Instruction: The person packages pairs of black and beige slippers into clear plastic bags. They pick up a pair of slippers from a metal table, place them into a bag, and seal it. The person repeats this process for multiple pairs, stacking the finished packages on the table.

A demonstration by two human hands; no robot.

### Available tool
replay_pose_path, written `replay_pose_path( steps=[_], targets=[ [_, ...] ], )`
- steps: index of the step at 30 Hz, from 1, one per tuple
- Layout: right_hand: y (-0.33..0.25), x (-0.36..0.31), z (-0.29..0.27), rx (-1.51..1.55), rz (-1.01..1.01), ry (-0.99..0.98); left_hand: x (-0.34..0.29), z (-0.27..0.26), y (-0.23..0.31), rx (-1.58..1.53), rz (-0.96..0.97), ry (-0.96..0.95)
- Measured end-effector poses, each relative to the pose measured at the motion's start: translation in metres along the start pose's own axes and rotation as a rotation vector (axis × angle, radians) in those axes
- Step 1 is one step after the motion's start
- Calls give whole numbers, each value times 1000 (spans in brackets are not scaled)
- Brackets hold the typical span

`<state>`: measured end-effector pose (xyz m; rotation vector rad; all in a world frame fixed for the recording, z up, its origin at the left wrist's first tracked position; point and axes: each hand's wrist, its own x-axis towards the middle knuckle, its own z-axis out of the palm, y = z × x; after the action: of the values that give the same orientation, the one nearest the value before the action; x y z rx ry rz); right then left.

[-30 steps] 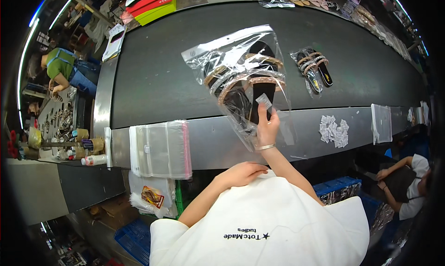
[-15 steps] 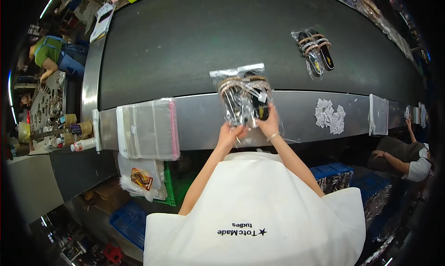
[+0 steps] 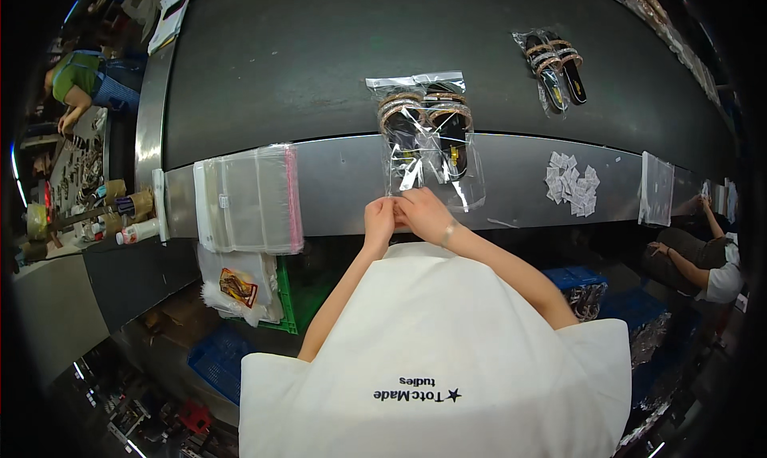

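Observation:
A clear plastic bag (image 3: 467, 193) holds a pair of black-soled sandals (image 3: 403, 124) with glittering straps. It lies across the border between the dark work surface (image 3: 304, 67) and its metal ledge (image 3: 343, 188), near edge toward me. My left hand (image 3: 378, 222) is closed at the bag's near left corner. Beside it, touching it, my right hand (image 3: 427, 215) has its fingers bent in at the same near edge. Both seem to pinch the bag's film, though the fingertips are partly hidden. A small white tag (image 3: 411, 174) shows through the plastic.
Flat clear bags (image 3: 248, 202) lie stacked at left on the ledge. To the right are scattered small white slips (image 3: 572, 185) and a clear plastic holder (image 3: 657, 189). Another bagged sandal pair (image 3: 553, 68) lies farther off. Other people (image 3: 80, 83) work at both sides.
My right hand has moved left from the bag's right side to meet my left hand at the near left corner. The bag lies flatter and slightly farther away. The view has shifted a little.

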<state>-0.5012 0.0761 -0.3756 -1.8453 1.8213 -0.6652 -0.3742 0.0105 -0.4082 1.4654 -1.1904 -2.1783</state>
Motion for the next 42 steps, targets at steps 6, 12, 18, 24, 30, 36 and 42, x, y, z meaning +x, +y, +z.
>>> replay_pose_path(
  steps=[6,12,18,24,30,36,42],
  targets=[
    [109,-248,-37,-461,465,-666,-23,-25,13,-12,-59,0],
    [119,-209,-80,161,624,-395,-39,-45,49,867,751,75],
    [105,-60,-84,-298,-133,-236,26,-24,71,1473,1155,-531],
    [67,-88,-141,997,537,361,-43,-20,115,703,623,-203],
    [65,-124,-28,1453,1162,212,0,-64,-24,134,-439,-437],
    [81,-155,-21,2146,722,512,-16,28,40,-184,-192,-537],
    [88,-160,-87,2077,419,1145,-52,160,46,295,154,-836]
  ],
)
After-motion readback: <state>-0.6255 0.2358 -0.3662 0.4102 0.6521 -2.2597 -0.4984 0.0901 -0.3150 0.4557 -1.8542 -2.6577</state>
